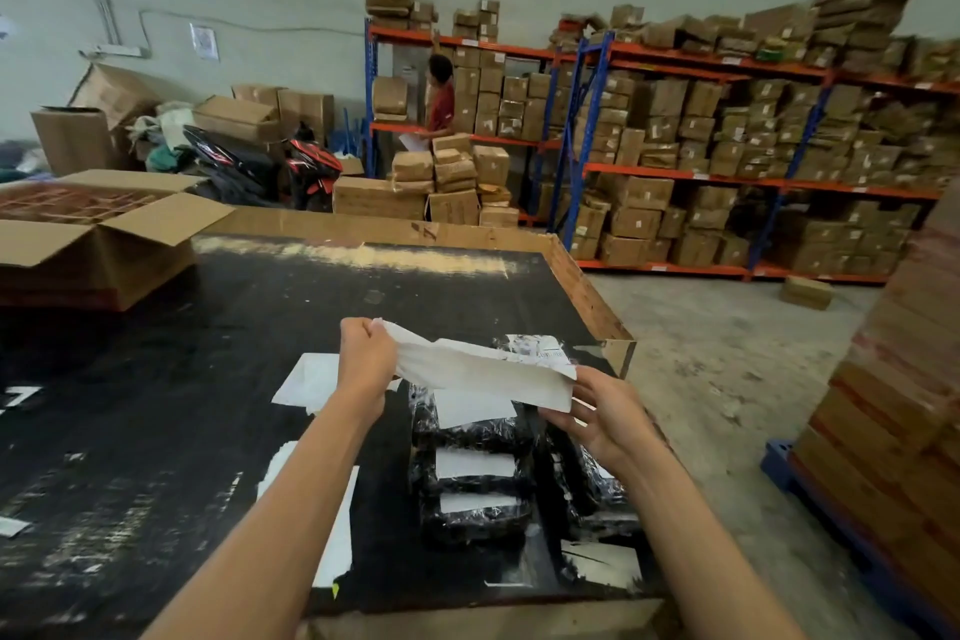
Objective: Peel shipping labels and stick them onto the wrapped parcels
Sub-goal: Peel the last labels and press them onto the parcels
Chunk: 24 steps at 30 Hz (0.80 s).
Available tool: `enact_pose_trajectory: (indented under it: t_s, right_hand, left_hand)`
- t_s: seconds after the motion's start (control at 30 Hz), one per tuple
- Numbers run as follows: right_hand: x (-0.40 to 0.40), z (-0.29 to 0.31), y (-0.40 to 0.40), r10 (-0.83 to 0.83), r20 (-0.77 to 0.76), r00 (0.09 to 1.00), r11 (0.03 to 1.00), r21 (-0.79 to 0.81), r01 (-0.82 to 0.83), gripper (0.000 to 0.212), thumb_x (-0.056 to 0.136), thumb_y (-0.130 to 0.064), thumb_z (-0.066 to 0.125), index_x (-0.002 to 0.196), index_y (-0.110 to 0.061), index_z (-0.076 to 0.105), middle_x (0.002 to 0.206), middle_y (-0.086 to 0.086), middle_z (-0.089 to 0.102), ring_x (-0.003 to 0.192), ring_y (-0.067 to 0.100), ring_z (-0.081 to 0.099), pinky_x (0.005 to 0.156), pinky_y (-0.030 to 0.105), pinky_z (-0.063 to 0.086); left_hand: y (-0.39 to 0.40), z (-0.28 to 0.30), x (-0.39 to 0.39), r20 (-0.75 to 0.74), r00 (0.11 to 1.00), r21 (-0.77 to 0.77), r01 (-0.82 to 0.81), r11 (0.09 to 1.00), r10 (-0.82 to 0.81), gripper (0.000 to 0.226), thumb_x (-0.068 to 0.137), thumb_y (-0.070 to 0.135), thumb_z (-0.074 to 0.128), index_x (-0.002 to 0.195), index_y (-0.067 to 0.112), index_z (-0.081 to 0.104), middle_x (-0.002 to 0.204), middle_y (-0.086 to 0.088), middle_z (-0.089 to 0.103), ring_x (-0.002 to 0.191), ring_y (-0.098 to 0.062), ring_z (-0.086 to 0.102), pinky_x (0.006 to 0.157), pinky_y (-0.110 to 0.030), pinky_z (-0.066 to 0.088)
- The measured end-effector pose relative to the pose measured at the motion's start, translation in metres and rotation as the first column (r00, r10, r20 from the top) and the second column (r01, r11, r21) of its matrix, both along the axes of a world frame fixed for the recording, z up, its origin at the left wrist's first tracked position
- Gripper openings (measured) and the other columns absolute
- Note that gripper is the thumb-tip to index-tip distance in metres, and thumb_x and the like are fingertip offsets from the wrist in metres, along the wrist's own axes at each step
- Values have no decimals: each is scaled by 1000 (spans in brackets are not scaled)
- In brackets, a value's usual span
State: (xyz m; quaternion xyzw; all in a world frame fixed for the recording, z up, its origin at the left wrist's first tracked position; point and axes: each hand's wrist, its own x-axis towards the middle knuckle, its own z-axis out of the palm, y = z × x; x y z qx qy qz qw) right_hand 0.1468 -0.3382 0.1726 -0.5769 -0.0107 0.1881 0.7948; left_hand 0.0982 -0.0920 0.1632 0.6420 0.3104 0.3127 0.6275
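Observation:
A white shipping label sheet (483, 372) is stretched between both hands above the black table. My left hand (363, 359) pinches its upper left corner. My right hand (602, 413) grips its lower right edge. Below the sheet lie several black wrapped parcels (475, 504) in a row, three of them with white labels on top. Another wrapped parcel (597, 489) lies to their right, partly hidden by my right forearm. Loose white sheets (306, 379) lie on the table behind my left arm.
The black table (156, 405) has a wooden rim (587, 291). An open cardboard box (98, 234) stands at its far left. Shelves of brown boxes (727, 146) line the back wall, where a person in red (441, 104) stands. A stack of boxes on a blue pallet (893, 405) is at right.

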Motion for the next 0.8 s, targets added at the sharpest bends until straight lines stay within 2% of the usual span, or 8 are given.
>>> enact_pose_trajectory:
  t_s: [0.17, 0.27, 0.37, 0.5, 0.57, 0.67, 0.73, 0.8]
  right_hand:
    - [24, 4, -1, -153, -35, 988, 988, 7, 154, 9, 95, -7, 55, 100, -2, 62, 97, 20, 66, 85, 33, 63, 52, 35, 60]
    - [48, 3, -12, -285, -42, 958, 958, 27, 286, 19, 98, -10, 46, 111, 0, 57, 92, 16, 63, 78, 32, 60, 52, 35, 59]
    - [72, -1, -26, -253, -36, 967, 964, -86, 250, 23, 97, -11, 51, 118, -1, 56, 98, 16, 63, 73, 29, 59, 43, 29, 53]
    - [103, -10, -21, -159, -99, 982, 986, -67, 153, 31, 101, -12, 46, 129, 0, 51, 95, 18, 64, 50, 23, 65, 32, 20, 42]
    - [123, -15, -18, -134, -140, 981, 991, -39, 129, 33, 102, -11, 44, 133, 0, 49, 101, 18, 66, 45, 20, 68, 32, 20, 44]
    - [157, -25, -16, -89, -197, 976, 994, 42, 99, 36, 102, -8, 44, 136, 2, 47, 128, 22, 61, 70, 28, 74, 37, 23, 51]
    - [182, -33, -15, -106, -226, 968, 990, 70, 125, 37, 101, -5, 45, 138, 2, 46, 135, 21, 58, 110, 39, 65, 40, 26, 55]
    - [210, -43, -9, -120, -253, 960, 986, 79, 144, 38, 101, -3, 45, 139, 1, 45, 138, 20, 56, 124, 44, 55, 43, 29, 57]
  left_hand:
    - [15, 3, 18, 19, 998, -155, -57, 986, 60, 14, 105, 26, 32, 109, 14, 37, 112, -7, 45, 93, -22, 48, 83, -46, 51]
    - [32, 7, 24, 80, 988, -302, -106, 947, 136, 15, 104, 27, 38, 114, 16, 36, 113, -11, 45, 89, -26, 51, 63, -41, 51]
    - [54, 3, 22, 153, 982, -524, -15, 852, 111, 39, 100, 28, 50, 134, 19, 34, 124, -11, 44, 109, -31, 53, 89, -52, 53]
    - [74, -12, 33, 208, 978, -574, 110, 812, 15, 81, 84, 1, 69, 150, 15, 25, 143, -17, 38, 121, -42, 49, 71, -55, 59]
    - [78, -17, 45, 191, 974, -534, 0, 846, 120, 77, 87, -14, 57, 151, 9, 22, 149, -21, 32, 127, -44, 46, 89, -53, 56]
    - [78, -25, 58, 106, 958, -490, -182, 853, 266, 55, 93, -16, 47, 145, 0, 38, 147, -22, 41, 129, -40, 49, 102, -45, 48]
    - [83, -37, 67, 3, 959, -431, -253, 866, 282, 43, 98, -2, 46, 142, -1, 42, 142, -23, 48, 126, -39, 53, 100, -45, 50]
    - [89, -52, 80, -177, 951, -348, -302, 888, 254, 43, 102, 16, 42, 143, 1, 40, 142, -22, 49, 126, -40, 53, 101, -50, 49]
